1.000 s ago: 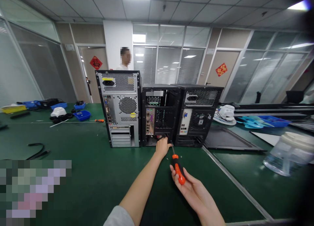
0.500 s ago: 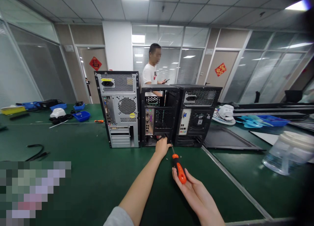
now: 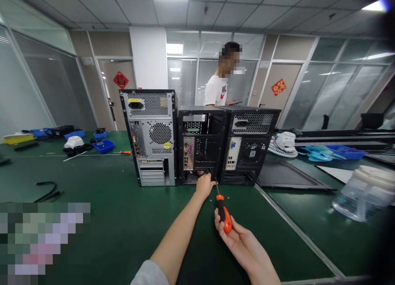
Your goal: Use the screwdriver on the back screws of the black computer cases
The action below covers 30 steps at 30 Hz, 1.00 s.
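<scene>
Our left hand [image 3: 204, 185] pinches something hidden at the middle black computer case [image 3: 200, 145]'s rear bottom while our right hand [image 3: 243, 246] grips an orange-handled screwdriver [image 3: 222, 213] just right.

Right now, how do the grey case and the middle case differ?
The grey case has a bare metal back and stands taller; the middle case is black and lower. The grey case shows a power socket on top; the middle case's top bay looks empty. Both stand upright, backs facing the camera.
</scene>
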{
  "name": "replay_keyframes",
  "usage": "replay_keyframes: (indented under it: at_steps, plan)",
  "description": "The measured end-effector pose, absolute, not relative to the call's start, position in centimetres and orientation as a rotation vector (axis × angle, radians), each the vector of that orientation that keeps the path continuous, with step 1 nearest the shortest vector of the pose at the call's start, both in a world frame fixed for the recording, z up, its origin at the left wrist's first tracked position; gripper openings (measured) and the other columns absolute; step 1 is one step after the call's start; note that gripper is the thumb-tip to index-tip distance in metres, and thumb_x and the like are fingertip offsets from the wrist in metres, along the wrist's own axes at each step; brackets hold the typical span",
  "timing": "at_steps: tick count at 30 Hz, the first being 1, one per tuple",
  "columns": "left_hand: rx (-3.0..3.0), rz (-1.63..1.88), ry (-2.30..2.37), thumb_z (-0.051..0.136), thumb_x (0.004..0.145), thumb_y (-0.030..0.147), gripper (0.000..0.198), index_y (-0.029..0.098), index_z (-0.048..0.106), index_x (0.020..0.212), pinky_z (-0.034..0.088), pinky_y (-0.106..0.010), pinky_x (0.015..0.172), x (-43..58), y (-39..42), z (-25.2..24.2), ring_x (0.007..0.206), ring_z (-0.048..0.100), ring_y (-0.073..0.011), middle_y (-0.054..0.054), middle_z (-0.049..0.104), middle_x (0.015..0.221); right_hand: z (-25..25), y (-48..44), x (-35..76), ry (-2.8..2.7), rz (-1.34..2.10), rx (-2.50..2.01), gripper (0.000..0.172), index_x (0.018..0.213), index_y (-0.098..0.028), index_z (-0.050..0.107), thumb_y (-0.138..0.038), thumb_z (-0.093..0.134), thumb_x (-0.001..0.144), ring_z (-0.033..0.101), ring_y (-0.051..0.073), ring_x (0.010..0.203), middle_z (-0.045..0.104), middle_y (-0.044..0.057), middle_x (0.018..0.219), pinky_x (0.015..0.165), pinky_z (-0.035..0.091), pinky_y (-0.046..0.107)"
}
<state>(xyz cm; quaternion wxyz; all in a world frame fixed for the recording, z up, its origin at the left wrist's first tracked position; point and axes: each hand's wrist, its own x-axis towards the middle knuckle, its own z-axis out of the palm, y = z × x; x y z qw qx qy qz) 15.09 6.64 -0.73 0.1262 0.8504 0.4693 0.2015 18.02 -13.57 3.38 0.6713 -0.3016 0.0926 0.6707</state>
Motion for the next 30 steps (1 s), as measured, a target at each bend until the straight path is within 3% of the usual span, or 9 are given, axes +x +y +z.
replay_keyframes:
  at_steps: [19, 30]
  plan:
    - [2.474, 0.592, 1.363, 0.064, 0.085, 0.034, 0.026, 0.018, 0.058, 0.104, 0.049, -0.03, 0.085, 15.15, 6.72, -0.84, 0.101, 0.064, -0.0223, -0.009, 0.067, 0.107, 2.71, -13.59, 18.25, 0.173, 1.553, -0.668, 0.041, 0.13, -0.015, 0.042, -0.007, 0.039, 0.09, 0.064, 0.012, 0.078, 0.061, 0.011, 0.103, 0.057, 0.054, 0.02]
    - [2.478, 0.582, 1.364, 0.064, 0.085, 0.034, 0.026, 0.019, 0.057, 0.104, 0.049, -0.029, 0.084, 15.1, 6.67, -0.75, 0.102, 0.064, -0.0218, -0.008, 0.066, 0.107, 2.93, -13.45, 18.23, 0.273, 1.541, -0.595, 0.052, 0.139, -0.014, 0.032, -0.002, 0.038, 0.088, 0.065, 0.01, 0.085, 0.055, 0.017, 0.124, 0.064, 0.056, 0.017]
